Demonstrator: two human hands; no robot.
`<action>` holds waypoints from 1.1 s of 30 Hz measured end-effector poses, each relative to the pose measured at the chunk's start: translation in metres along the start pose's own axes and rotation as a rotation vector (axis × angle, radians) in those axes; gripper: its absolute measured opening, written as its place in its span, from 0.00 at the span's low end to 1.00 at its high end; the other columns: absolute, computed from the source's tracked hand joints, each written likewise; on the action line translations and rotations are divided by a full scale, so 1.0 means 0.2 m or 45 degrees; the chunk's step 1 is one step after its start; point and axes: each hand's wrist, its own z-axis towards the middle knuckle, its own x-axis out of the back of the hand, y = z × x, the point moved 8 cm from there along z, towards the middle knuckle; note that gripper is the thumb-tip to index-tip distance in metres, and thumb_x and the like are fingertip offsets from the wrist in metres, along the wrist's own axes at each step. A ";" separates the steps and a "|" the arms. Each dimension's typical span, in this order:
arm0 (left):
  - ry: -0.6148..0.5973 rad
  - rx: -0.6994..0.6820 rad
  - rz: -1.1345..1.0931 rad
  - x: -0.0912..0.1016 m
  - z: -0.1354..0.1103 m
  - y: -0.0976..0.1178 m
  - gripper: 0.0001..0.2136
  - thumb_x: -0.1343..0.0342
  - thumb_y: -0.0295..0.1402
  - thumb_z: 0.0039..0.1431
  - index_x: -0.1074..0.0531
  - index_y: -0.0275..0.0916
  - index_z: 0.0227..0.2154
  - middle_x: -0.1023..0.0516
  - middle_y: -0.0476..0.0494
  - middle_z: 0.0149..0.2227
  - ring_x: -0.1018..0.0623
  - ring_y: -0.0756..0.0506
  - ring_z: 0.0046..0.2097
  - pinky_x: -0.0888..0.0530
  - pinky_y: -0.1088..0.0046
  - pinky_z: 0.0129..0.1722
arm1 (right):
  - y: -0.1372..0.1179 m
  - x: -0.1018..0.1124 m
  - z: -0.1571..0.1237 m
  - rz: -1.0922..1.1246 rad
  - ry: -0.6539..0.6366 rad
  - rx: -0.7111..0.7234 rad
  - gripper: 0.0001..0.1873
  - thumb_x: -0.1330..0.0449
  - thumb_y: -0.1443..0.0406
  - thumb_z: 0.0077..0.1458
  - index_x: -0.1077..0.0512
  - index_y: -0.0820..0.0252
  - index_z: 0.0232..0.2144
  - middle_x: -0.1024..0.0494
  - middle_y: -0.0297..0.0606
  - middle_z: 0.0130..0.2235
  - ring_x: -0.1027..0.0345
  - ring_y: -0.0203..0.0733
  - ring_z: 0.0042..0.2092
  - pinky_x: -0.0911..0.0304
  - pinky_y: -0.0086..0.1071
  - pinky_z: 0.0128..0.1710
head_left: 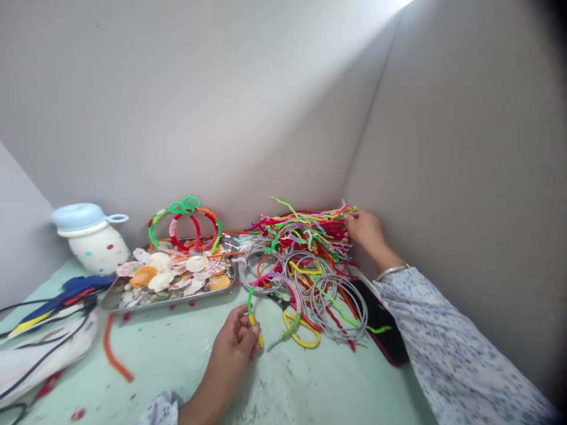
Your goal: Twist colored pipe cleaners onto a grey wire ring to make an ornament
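Observation:
Between thumb and fingers, my left hand (237,336) pinches the yellow end of a ring wrapped in pipe cleaners (296,289), which runs through green, pink and purple. The ring is open at the bottom, where a bare grey end shows. My right hand (364,229) is stretched to the back right, its fingertips pinched at the right end of a heap of coloured pipe cleaners (305,227). Which strand lies in those fingertips is too small to make out. Scissors with yellow and red handles (310,339) lie behind the ring, beside coils of grey wire (341,307).
A metal tray (168,304) holds many seashells (177,271), with finished-looking wrapped hoops (186,227) standing at its back. Farther left are a white jar with a blue lid (95,239) and dark cables (48,330). An orange strip (114,354) lies in front; a black case (385,330) sits right.

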 end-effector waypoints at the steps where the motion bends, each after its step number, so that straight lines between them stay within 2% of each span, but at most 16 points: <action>1: 0.001 0.001 -0.001 0.00 0.00 0.00 0.21 0.43 0.38 0.52 0.39 0.37 0.47 0.31 0.51 0.31 0.30 0.52 0.24 0.35 0.76 0.22 | 0.03 -0.01 0.06 -0.010 0.003 -0.042 0.14 0.47 0.63 0.58 0.25 0.65 0.29 0.26 0.41 0.18 0.29 0.45 0.22 0.38 0.35 0.28; 3: 0.010 0.001 0.007 0.00 0.01 -0.01 0.22 0.44 0.38 0.52 0.40 0.37 0.48 0.31 0.50 0.33 0.29 0.52 0.24 0.34 0.75 0.23 | 0.08 -0.04 0.14 -0.005 0.011 -0.096 0.16 0.46 0.62 0.58 0.25 0.65 0.24 0.27 0.41 0.16 0.30 0.44 0.20 0.38 0.35 0.27; 6: 0.034 -0.002 0.059 0.01 0.01 -0.02 0.23 0.45 0.38 0.53 0.40 0.37 0.51 0.30 0.47 0.36 0.28 0.51 0.25 0.33 0.73 0.24 | 0.10 -0.08 0.19 0.044 0.075 -0.112 0.17 0.46 0.59 0.59 0.25 0.65 0.27 0.26 0.40 0.18 0.30 0.42 0.19 0.37 0.33 0.25; 10: 0.069 -0.051 0.208 0.04 -0.01 0.00 0.23 0.46 0.38 0.55 0.40 0.37 0.53 0.31 0.42 0.43 0.26 0.49 0.28 0.29 0.69 0.28 | 0.07 -0.02 0.18 0.102 0.226 -0.038 0.15 0.45 0.57 0.56 0.24 0.63 0.31 0.24 0.38 0.20 0.28 0.44 0.24 0.37 0.33 0.28; 13: 0.152 -0.218 0.455 0.07 -0.05 0.12 0.23 0.47 0.38 0.56 0.39 0.37 0.54 0.33 0.38 0.46 0.25 0.45 0.35 0.26 0.66 0.32 | 0.00 0.09 0.16 0.149 0.341 0.057 0.13 0.43 0.58 0.55 0.25 0.62 0.32 0.21 0.40 0.25 0.26 0.47 0.31 0.36 0.35 0.34; 16: 0.204 -0.496 0.756 0.05 -0.09 0.35 0.24 0.48 0.37 0.59 0.42 0.41 0.58 0.35 0.36 0.51 0.27 0.41 0.43 0.26 0.66 0.33 | -0.07 0.16 0.18 0.244 0.376 0.127 0.11 0.45 0.60 0.56 0.27 0.61 0.35 0.21 0.41 0.26 0.26 0.46 0.31 0.35 0.35 0.34; 18: 0.167 -0.723 0.886 -0.03 -0.09 0.53 0.22 0.49 0.34 0.60 0.40 0.42 0.57 0.37 0.36 0.54 0.30 0.39 0.51 0.26 0.63 0.41 | -0.12 0.17 0.20 0.335 0.329 0.159 0.11 0.46 0.61 0.58 0.28 0.61 0.36 0.22 0.38 0.24 0.27 0.43 0.25 0.34 0.34 0.29; 21: 0.110 -0.999 1.029 -0.21 -0.03 0.78 0.18 0.50 0.31 0.61 0.36 0.40 0.54 0.33 0.38 0.54 0.33 0.40 0.56 0.34 0.58 0.55 | -0.19 0.15 0.24 0.475 0.256 0.202 0.09 0.48 0.62 0.60 0.31 0.60 0.35 0.24 0.36 0.22 0.28 0.41 0.21 0.34 0.33 0.24; 24: 0.066 -1.220 1.200 -0.44 0.13 0.96 0.21 0.48 0.33 0.60 0.38 0.38 0.56 0.32 0.38 0.55 0.33 0.41 0.56 0.37 0.61 0.57 | -0.27 0.14 0.26 0.585 0.247 0.252 0.07 0.50 0.63 0.61 0.33 0.58 0.35 0.23 0.35 0.24 0.28 0.40 0.21 0.32 0.33 0.23; 26: 0.038 -1.309 1.405 -0.60 0.28 1.01 0.23 0.48 0.33 0.61 0.41 0.36 0.59 0.34 0.37 0.58 0.35 0.41 0.58 0.39 0.61 0.57 | -0.32 0.15 0.26 0.638 0.253 0.288 0.06 0.50 0.64 0.61 0.34 0.57 0.35 0.23 0.34 0.25 0.28 0.39 0.21 0.31 0.33 0.24; 28: 0.000 -1.330 1.554 -0.73 0.44 1.01 0.25 0.48 0.33 0.61 0.44 0.34 0.60 0.35 0.36 0.60 0.36 0.41 0.60 0.40 0.61 0.59 | -0.36 0.17 0.25 0.675 0.258 0.321 0.04 0.48 0.64 0.60 0.35 0.57 0.34 0.23 0.33 0.26 0.28 0.38 0.21 0.31 0.33 0.24; 31: -0.053 -1.318 1.624 -0.82 0.64 0.96 0.23 0.47 0.31 0.60 0.40 0.33 0.58 0.32 0.35 0.58 0.35 0.41 0.59 0.39 0.60 0.58 | -0.39 0.23 0.25 0.719 0.293 0.344 0.03 0.47 0.66 0.59 0.36 0.57 0.32 0.24 0.31 0.25 0.29 0.36 0.20 0.32 0.30 0.23; 33: -0.066 -1.292 1.663 -0.83 0.73 0.90 0.22 0.46 0.31 0.60 0.39 0.32 0.57 0.30 0.34 0.55 0.32 0.41 0.57 0.36 0.60 0.56 | -0.38 0.26 0.26 0.759 0.315 0.347 0.04 0.47 0.65 0.59 0.37 0.56 0.31 0.25 0.30 0.25 0.29 0.35 0.21 0.32 0.29 0.23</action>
